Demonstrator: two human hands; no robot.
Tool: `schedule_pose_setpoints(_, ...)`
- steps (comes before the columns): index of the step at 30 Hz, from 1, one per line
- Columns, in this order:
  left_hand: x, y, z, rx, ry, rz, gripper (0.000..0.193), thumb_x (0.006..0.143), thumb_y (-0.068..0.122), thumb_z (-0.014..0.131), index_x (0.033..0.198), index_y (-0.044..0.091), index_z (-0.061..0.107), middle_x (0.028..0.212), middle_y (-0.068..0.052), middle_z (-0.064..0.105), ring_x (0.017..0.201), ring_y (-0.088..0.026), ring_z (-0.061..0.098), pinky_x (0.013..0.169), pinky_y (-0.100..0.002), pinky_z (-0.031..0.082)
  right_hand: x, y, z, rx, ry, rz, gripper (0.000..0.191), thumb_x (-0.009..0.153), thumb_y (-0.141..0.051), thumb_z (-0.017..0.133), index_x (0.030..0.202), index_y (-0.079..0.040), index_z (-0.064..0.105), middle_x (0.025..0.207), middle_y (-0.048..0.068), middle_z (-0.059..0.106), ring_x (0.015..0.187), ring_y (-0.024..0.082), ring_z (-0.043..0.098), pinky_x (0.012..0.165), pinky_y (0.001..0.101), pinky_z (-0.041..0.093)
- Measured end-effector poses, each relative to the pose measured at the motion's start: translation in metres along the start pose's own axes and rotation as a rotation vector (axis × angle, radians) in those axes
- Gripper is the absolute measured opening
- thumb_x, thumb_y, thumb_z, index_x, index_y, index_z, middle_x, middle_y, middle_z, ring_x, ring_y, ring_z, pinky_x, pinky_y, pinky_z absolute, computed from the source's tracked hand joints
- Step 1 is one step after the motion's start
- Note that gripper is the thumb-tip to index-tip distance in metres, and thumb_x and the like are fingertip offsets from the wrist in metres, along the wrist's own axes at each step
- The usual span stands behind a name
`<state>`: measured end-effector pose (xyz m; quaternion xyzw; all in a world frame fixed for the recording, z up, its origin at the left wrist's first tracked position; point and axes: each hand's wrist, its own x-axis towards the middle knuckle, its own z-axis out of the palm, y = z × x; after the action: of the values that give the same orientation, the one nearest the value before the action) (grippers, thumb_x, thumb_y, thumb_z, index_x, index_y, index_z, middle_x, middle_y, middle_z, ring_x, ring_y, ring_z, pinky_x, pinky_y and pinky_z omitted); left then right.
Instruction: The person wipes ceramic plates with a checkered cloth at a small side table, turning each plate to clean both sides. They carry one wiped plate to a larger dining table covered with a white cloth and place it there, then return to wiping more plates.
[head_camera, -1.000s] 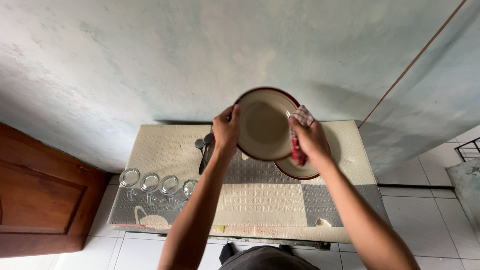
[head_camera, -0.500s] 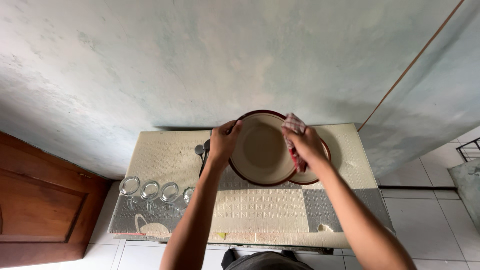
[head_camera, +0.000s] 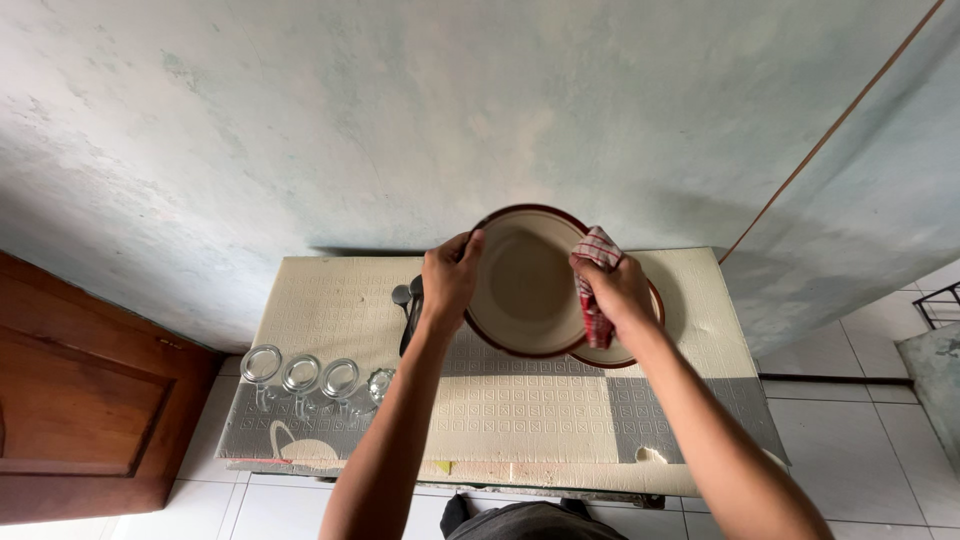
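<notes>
The plate (head_camera: 525, 282) had come back up a little and tipped more toward the person since a moment before, so wiping went on. The left hand (head_camera: 452, 280) gripped its rim with curled fingers. The right hand (head_camera: 612, 290) squeezed a red checked cloth (head_camera: 597, 278) against the plate's other edge. Another plate (head_camera: 630, 350) lay just below those fingers.

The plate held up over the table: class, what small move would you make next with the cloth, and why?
Probably slide the cloth from the rim toward the middle of the plate. The right hand presses the red checked cloth only against the plate's right edge, while the left hand grips the opposite rim, so the wide inner face lies bare and steady for wiping.
</notes>
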<state>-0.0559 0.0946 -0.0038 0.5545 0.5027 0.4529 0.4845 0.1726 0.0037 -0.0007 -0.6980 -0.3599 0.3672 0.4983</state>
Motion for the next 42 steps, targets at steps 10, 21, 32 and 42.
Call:
schedule_pose_setpoints(10,-0.026,-0.017,0.04,-0.077,0.271,0.071,0.041,0.106,0.035,0.062,0.108,-0.005,0.059,0.077,-0.006,0.055,0.068,-0.013,0.045,0.06,-0.037,0.042,-0.019,0.02,0.029,0.538,-0.034,-0.094,0.014,0.088,-0.015,0.074,0.092,-0.009,0.062,0.07,-0.001,0.062,0.056,0.011,0.058,0.05,0.0299,0.049)
schedule_pose_setpoints(21,0.013,0.018,-0.009,0.364,-0.112,-0.075,0.042,0.104,0.04,0.059,0.124,0.006,0.071,0.095,-0.023,0.074,0.083,-0.033,0.07,0.076,-0.042,0.054,-0.004,0.012,-0.004,0.191,-0.224,-0.006,0.018,0.084,-0.019,0.075,0.095,-0.012,0.062,0.076,0.003,0.063,0.065,0.013,0.061,0.058,0.0283,0.055)
schedule_pose_setpoints(32,0.007,0.0,-0.011,0.219,-0.127,-0.012,0.041,0.108,0.04,0.058,0.119,0.001,0.064,0.098,-0.021,0.067,0.08,-0.019,0.058,0.073,-0.042,0.052,0.007,0.038,0.0,0.305,-0.222,-0.088,0.016,0.09,-0.018,0.074,0.09,-0.006,0.064,0.069,0.003,0.063,0.055,0.015,0.059,0.052,0.0308,0.051)
schedule_pose_setpoints(42,-0.014,-0.002,0.021,0.008,0.273,0.057,0.033,0.102,0.033,0.058,0.115,0.002,0.063,0.091,-0.013,0.072,0.078,-0.02,0.065,0.073,-0.038,0.054,-0.029,0.043,0.05,0.52,0.036,-0.054,0.011,0.091,-0.021,0.071,0.092,-0.013,0.063,0.068,-0.002,0.062,0.052,0.011,0.055,0.046,0.03,0.046)
